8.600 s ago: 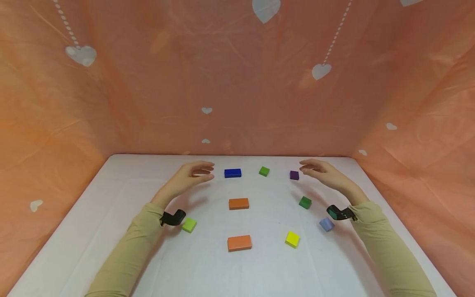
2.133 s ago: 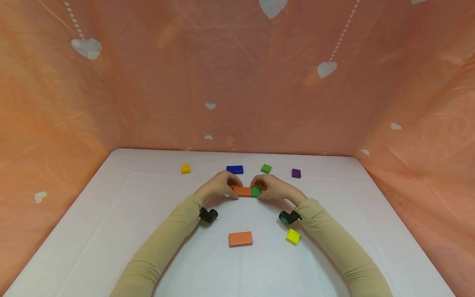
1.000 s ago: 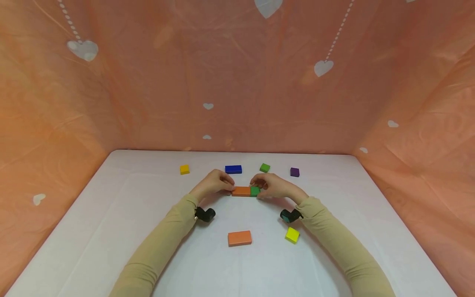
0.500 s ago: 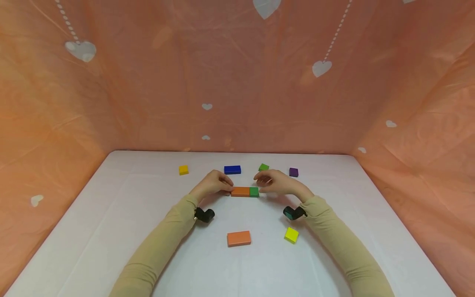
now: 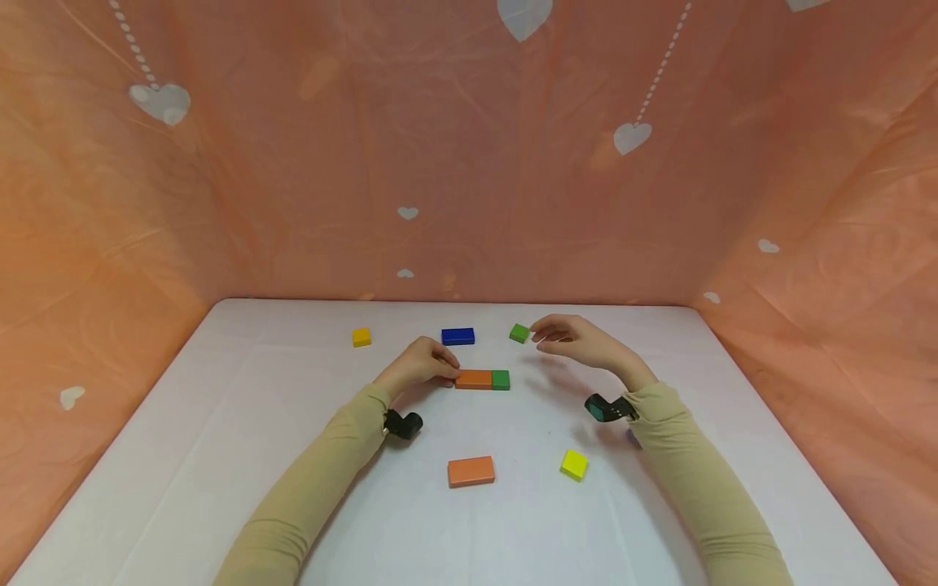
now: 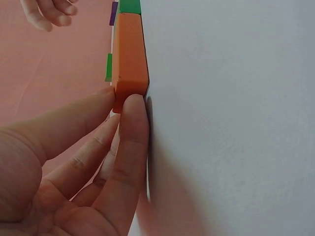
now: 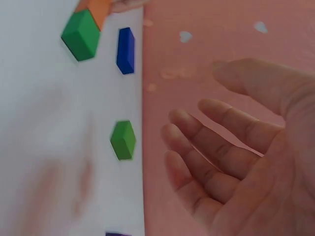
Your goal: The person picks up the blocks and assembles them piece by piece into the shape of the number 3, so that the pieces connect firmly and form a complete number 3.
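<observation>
Near the middle of the table, an orange rectangular block point(image 5: 474, 380) and a dark green square block point(image 5: 501, 380) lie end to end in one row. My left hand point(image 5: 419, 362) pinches the orange block's left end; the left wrist view shows thumb and finger on that end. Beyond the row on the right, my right hand point(image 5: 582, 340) hovers with loosely bent, spread fingers and nothing in it. Its fingertips come close to a light green block point(image 5: 519, 334) in the head view. A purple block point(image 7: 117, 234) peeks in at the right wrist view's lower edge, hidden by the hand in the head view.
A blue block point(image 5: 458, 336) and a yellow-orange block point(image 5: 361, 337) lie along the back. Nearer the front are a lighter orange block point(image 5: 471, 472) and a yellow block point(image 5: 575, 465). A pale blue block point(image 5: 633, 439) is mostly hidden by the right sleeve. Orange cloth hangs behind the white table point(image 5: 410, 521).
Earlier the green block lay apart; both hands then held it and the orange block end to end. My right hand has since let go and moved right and back. The left hand stays.
</observation>
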